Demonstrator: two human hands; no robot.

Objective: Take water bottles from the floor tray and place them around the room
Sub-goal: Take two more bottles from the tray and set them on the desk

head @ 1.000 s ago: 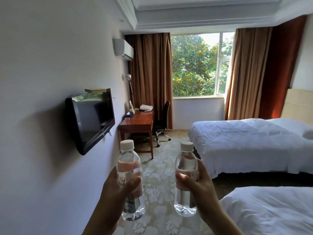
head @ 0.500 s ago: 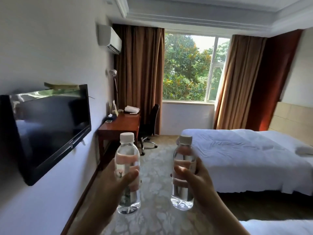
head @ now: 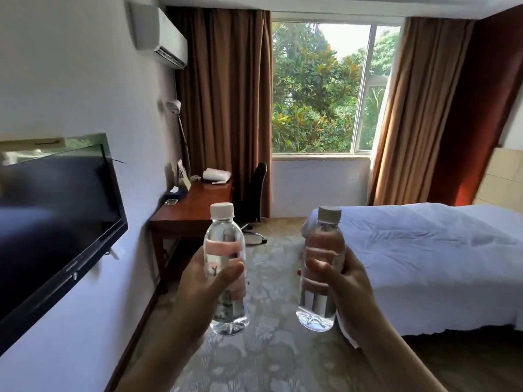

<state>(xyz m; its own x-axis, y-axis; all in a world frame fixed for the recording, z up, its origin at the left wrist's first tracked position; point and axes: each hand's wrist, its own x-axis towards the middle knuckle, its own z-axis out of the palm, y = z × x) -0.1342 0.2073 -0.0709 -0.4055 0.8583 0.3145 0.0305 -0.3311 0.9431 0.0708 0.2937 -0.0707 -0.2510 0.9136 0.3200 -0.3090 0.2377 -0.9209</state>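
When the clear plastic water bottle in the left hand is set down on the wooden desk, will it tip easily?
Probably fairly stable: the clear plastic water bottle looks full, so bottom-heavy. Its thin wall may dent under the fingers. On its side, it would likely roll.

Bright window (head: 319,86) daylight; edges warped, blurred.

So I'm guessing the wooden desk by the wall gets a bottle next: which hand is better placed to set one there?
Probably the left hand. Its clear plastic water bottle is on the same side as the reddish-brown wooden desk; the right hand holds its bottle nearer the white bed.
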